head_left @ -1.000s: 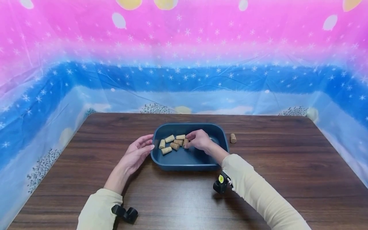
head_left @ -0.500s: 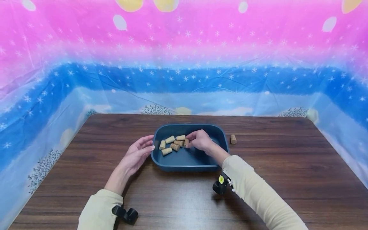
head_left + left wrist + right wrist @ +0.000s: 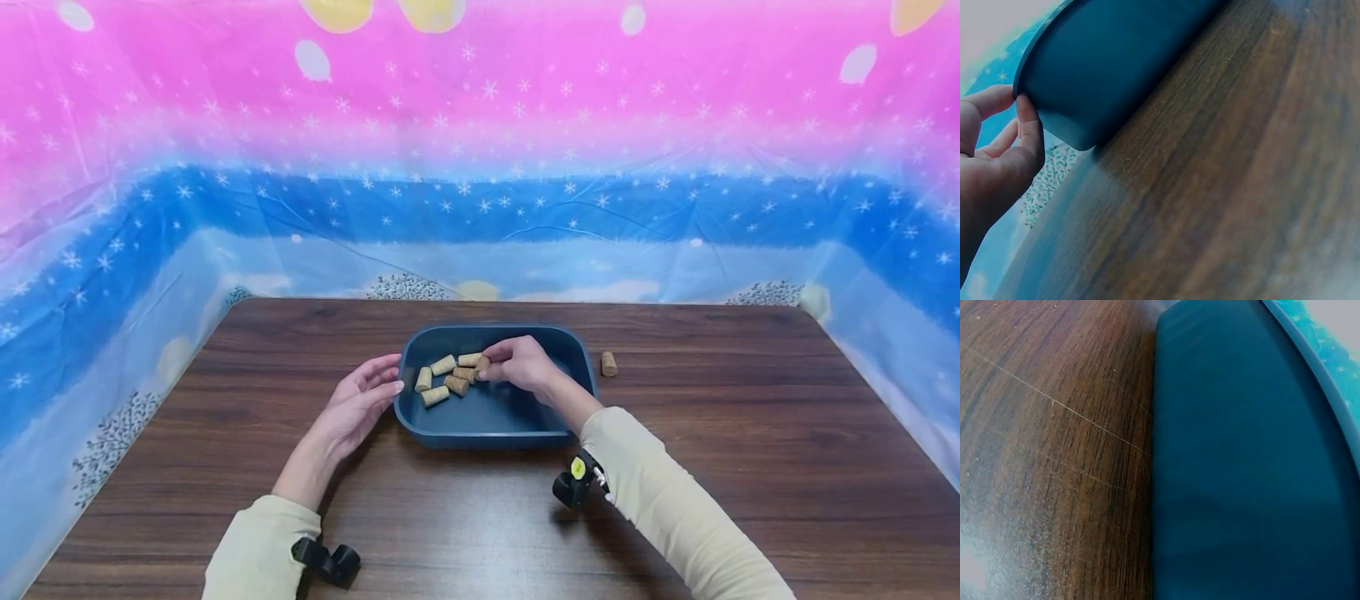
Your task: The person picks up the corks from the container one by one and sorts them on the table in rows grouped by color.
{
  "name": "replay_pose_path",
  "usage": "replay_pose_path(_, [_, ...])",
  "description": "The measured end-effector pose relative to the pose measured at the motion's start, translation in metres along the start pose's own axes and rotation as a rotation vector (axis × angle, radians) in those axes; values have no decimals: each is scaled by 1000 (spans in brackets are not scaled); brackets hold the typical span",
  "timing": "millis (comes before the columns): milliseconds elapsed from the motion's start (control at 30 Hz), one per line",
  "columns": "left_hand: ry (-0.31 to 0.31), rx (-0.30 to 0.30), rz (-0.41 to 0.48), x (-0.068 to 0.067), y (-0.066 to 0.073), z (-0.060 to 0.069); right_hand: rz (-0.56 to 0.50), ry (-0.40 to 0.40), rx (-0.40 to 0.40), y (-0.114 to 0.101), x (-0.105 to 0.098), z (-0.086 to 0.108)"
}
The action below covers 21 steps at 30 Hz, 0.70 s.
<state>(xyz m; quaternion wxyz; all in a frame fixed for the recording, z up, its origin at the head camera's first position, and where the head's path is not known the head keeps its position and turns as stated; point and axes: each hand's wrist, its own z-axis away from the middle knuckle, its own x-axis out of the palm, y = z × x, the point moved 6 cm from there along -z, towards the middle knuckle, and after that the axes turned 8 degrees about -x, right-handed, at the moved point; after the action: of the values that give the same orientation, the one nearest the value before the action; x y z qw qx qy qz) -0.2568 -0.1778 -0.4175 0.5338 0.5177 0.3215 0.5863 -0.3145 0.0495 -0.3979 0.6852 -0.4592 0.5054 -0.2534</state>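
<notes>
Both hands are at the tub (image 3: 480,414): the left hand (image 3: 358,404) comes in from the side, its thumb and a finger pinching the left rim, while the right hand (image 3: 525,367) reaches over the near right corner, thumb and fingers grasping one brown cork (image 3: 483,363) inside the tub; I can't tell whether its lower end touches the floor. Against my head frame from half a second ago, that cork sits slightly further left and higher in view, the right fingers shifted with it, while the left hand and the lone cork (image 3: 608,364) right of the tub have kept their places. Left of the pinching fingers lie loose corks (image 3: 434,396), stubby and round-ended, some pale tan, others browner and grainier. I see smooth, dark blue walls with rounded corners, and a dark wood-grain table (image 3: 480,517) with a thin pale scratch in my right wrist view.
</notes>
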Motion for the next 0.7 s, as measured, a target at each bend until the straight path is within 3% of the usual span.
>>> replay_pose_path(467, [5, -29, -11, 0, -1, 1, -26, 3, -34, -2, -1, 3])
replay_pose_path(700, [0, -14, -14, 0, 0, 0, -9, -27, -78, -13, -5, 3])
